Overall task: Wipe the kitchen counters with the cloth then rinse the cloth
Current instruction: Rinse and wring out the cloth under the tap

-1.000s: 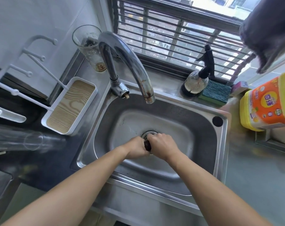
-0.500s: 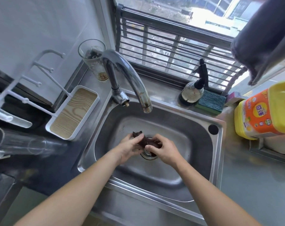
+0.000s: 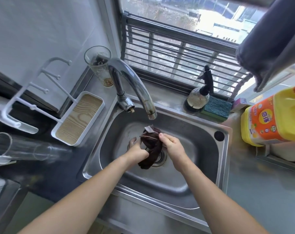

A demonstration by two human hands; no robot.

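Both hands work over the middle of the frame, inside the steel sink (image 3: 209, 168). Right hand (image 3: 173, 146) curls its fingers and thumb round the upper part of the dark brown cloth (image 3: 151, 147), just under the spout of the faucet (image 3: 138, 88). Left hand (image 3: 137, 148) grips the twisted cloth lower down, its fingertips hidden behind the fabric. That cloth hangs as 1 rope between them, a pale label at its top end, its lower end over the drain (image 3: 159, 158).

At upper left a tall glass (image 3: 99, 65) stands on the counter (image 3: 261, 191) behind the faucet, and a white tray (image 3: 79, 118) with a wood-grain base sits left of the sink. Right of centre, a spray bottle (image 3: 200, 93) stands beside a blue-green sponge (image 3: 216, 106). A yellow jug (image 3: 273, 119) fills the right edge.
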